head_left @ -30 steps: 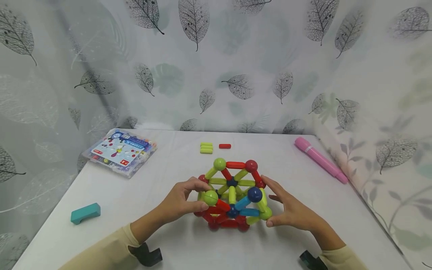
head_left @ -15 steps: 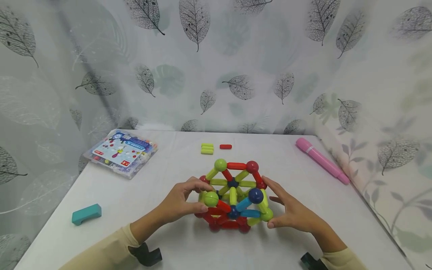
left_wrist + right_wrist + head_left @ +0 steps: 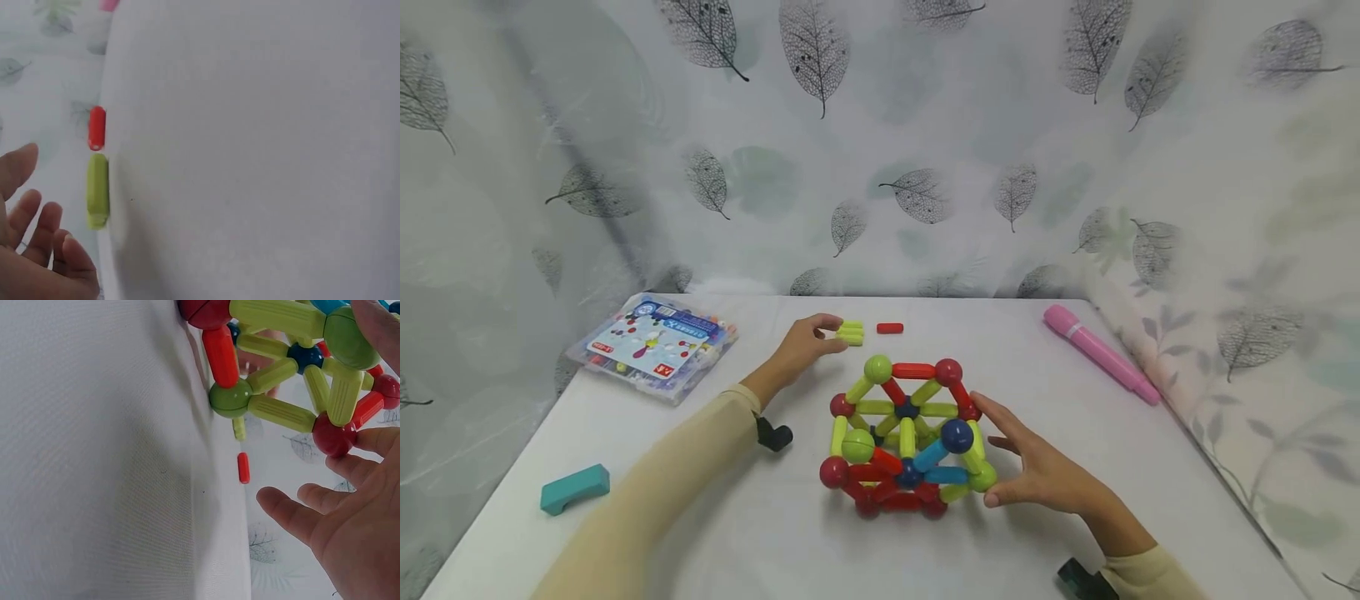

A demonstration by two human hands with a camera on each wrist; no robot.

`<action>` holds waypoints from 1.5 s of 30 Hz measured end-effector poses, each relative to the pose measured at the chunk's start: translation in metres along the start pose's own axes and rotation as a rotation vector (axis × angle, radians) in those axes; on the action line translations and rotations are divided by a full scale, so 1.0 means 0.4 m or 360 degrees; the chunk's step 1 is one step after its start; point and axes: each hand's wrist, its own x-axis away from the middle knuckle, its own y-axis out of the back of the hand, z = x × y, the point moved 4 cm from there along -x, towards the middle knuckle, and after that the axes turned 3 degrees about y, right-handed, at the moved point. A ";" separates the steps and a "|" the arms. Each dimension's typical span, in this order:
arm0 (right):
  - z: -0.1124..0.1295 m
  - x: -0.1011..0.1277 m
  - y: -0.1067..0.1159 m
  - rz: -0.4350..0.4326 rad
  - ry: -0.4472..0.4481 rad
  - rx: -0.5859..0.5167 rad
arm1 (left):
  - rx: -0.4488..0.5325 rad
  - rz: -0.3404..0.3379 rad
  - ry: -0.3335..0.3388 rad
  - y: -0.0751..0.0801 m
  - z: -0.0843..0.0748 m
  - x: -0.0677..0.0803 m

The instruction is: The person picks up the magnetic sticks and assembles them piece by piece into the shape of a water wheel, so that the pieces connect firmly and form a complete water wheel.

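Observation:
A ball-and-stick toy structure (image 3: pixel 906 437) of red, green and blue pieces stands on the white table (image 3: pixel 760 533). My right hand (image 3: pixel 1003 454) rests open against its right side. The thumb touches a green ball (image 3: pixel 350 337), and the fingers (image 3: pixel 294 515) lie spread by a red ball (image 3: pixel 333 434). My left hand (image 3: pixel 826 333) reaches to the far side of the table, fingers relaxed, just left of a small stack of loose green sticks (image 3: pixel 852 332). In the left wrist view a gap separates the fingers (image 3: pixel 44 215) from a green stick (image 3: pixel 97 190). A loose red stick (image 3: pixel 890 328) lies to its right.
A clear box of toy pieces (image 3: pixel 651 346) sits at the back left, and a teal block (image 3: pixel 574 488) lies near the left edge. A pink marker (image 3: pixel 1101 354) lies along the right edge. Leaf-patterned curtains close off the back and sides.
My left hand has let go of the structure's left side and moved back toward the loose green sticks. The right hand stays against the structure.

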 end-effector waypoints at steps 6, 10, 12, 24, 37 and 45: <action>0.010 -0.007 -0.013 0.0028 0.0065 0.0010 | -0.0144 -0.0039 0.0164 -0.009 0.046 -0.044; 0.013 -0.009 -0.022 0.0046 0.0092 0.0015 | -0.0281 -0.0074 0.0213 -0.006 0.058 -0.043; 0.013 -0.009 -0.026 0.0052 0.0079 0.0018 | -0.0374 -0.0085 0.0211 -0.004 0.061 -0.041; 0.016 -0.013 -0.016 0.0047 0.0052 0.0006 | -0.0003 -0.0099 0.0047 0.034 0.032 0.073; 0.000 -0.006 -0.004 0.0001 -0.0002 0.0015 | 0.0700 0.0384 -0.0240 0.031 -0.028 0.416; 0.001 -0.004 -0.001 -0.0014 -0.0012 -0.0008 | 0.0687 0.0539 -0.0326 -0.007 -0.040 0.449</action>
